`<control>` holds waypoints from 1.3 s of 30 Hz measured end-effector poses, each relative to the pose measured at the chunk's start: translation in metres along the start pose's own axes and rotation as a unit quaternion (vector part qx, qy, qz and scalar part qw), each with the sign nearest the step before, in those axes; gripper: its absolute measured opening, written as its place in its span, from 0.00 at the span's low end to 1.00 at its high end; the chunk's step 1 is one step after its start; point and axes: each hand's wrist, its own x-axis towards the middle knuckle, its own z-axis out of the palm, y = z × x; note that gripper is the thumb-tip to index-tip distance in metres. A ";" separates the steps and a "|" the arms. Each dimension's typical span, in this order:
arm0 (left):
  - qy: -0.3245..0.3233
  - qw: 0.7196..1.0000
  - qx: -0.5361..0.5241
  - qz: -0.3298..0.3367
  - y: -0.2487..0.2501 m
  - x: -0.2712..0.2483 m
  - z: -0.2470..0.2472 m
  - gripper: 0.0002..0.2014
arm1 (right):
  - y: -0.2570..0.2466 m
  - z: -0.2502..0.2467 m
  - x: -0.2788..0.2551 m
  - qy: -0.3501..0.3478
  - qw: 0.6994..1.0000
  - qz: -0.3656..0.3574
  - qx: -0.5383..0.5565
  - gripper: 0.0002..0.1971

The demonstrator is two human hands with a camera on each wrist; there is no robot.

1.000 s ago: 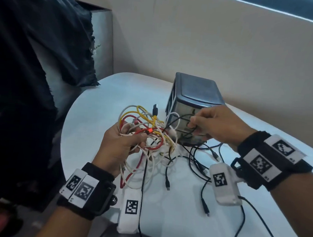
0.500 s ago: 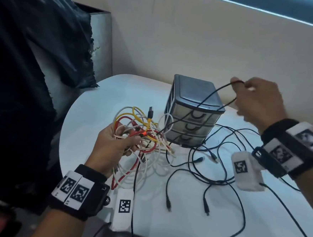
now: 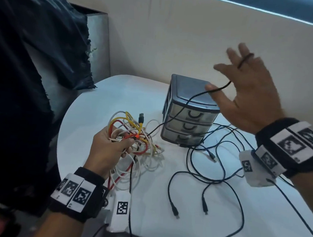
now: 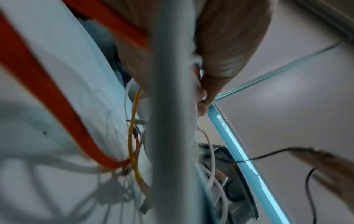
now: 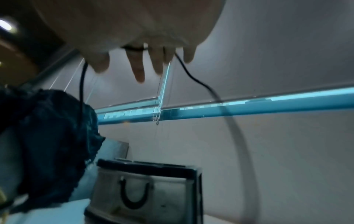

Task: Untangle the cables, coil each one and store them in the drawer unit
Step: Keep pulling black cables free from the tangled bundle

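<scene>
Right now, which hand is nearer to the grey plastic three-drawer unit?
Right. The right hand is raised just above the grey plastic three-drawer unit's top right edge, a black cable across its fingers. The left hand holds the coloured cable tangle off to its left.

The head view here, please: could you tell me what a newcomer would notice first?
Probably the bright tangle of cables, red, yellow and white, gripped in the left hand above the near left of the white table. Next, the right hand, raised with fingers spread above the drawer unit, with a black cable looped over them and trailing down past the drawers toward the tangle.
</scene>
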 end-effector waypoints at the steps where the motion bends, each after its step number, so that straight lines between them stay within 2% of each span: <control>1: 0.003 1.000 -0.016 -0.013 0.000 0.000 -0.001 0.14 | -0.001 -0.001 0.002 -0.039 0.998 0.036 0.033 0.27; 3: 0.009 0.996 -0.073 -0.050 0.002 0.000 -0.001 0.17 | -0.005 0.002 0.002 -0.154 0.971 0.124 0.132 0.30; 4: 0.017 0.993 -0.100 -0.067 0.002 0.002 -0.001 0.20 | -0.010 0.004 -0.001 -0.211 0.955 0.155 0.139 0.33; 6: 0.035 0.986 -0.139 -0.088 0.002 0.002 0.001 0.22 | -0.024 0.012 -0.010 -0.249 0.949 0.171 0.096 0.35; 7: 0.047 0.982 -0.157 -0.092 0.003 0.002 0.002 0.21 | -0.032 0.018 -0.016 -0.236 0.955 0.166 0.074 0.30; 9: 0.073 0.972 -0.204 -0.097 0.003 0.003 0.005 0.17 | -0.061 0.025 -0.031 -0.247 0.950 0.170 0.086 0.12; 10: 0.083 0.965 -0.227 -0.101 0.002 0.004 0.007 0.16 | -0.078 0.030 -0.039 -0.282 0.936 0.172 0.125 0.18; 12: 0.094 0.954 -0.263 -0.112 0.000 0.005 0.009 0.13 | -0.113 0.041 -0.059 -0.387 0.876 0.191 0.215 0.34; 13: 0.096 0.950 -0.272 -0.118 -0.001 0.005 0.011 0.11 | -0.127 0.046 -0.067 -0.419 0.851 0.197 0.248 0.35; 14: 0.097 0.948 -0.278 -0.120 -0.001 0.006 0.011 0.09 | -0.135 0.052 -0.075 -0.441 0.832 0.197 0.274 0.34; 17: 0.117 0.948 -0.278 -0.104 0.000 0.008 0.007 0.09 | -0.133 0.062 -0.087 -0.447 0.797 0.212 0.347 0.19; 19: 0.146 0.949 -0.266 -0.081 0.000 0.011 0.003 0.10 | -0.112 0.059 -0.085 -0.434 0.806 0.208 0.344 0.16; 22: 0.187 0.949 -0.251 -0.042 -0.003 0.015 0.001 0.13 | -0.072 0.032 -0.076 -0.410 0.849 0.131 0.305 0.13; 24: 0.220 0.944 -0.245 -0.024 -0.004 0.020 0.000 0.14 | -0.054 0.005 -0.073 -0.441 0.849 0.067 0.284 0.13; 27: 0.273 0.932 -0.238 -0.005 -0.003 0.034 -0.013 0.12 | -0.035 -0.038 -0.077 -0.493 0.830 0.054 0.256 0.12; 29: 0.311 0.920 -0.240 -0.005 -0.002 0.041 -0.026 0.10 | -0.015 -0.058 -0.079 -0.483 0.834 0.089 0.251 0.11; 30: 0.325 0.914 -0.243 -0.007 -0.002 0.044 -0.032 0.08 | 0.000 -0.064 -0.079 -0.462 0.846 0.121 0.239 0.10; 33: 0.350 0.905 -0.244 -0.004 -0.002 0.046 -0.041 0.09 | 0.065 -0.065 -0.077 -0.338 0.902 0.233 0.134 0.09; 34: 0.351 0.904 -0.244 -0.006 -0.002 0.046 -0.040 0.08 | 0.092 -0.062 -0.078 -0.298 0.911 0.273 0.079 0.09; 37: 0.331 0.910 -0.249 -0.002 0.001 0.036 -0.024 0.07 | 0.167 -0.044 -0.081 -0.223 0.909 0.352 -0.022 0.13; 39: 0.308 0.917 -0.254 0.012 0.003 0.026 -0.007 0.11 | 0.151 -0.029 -0.069 -0.250 0.890 0.379 -0.035 0.15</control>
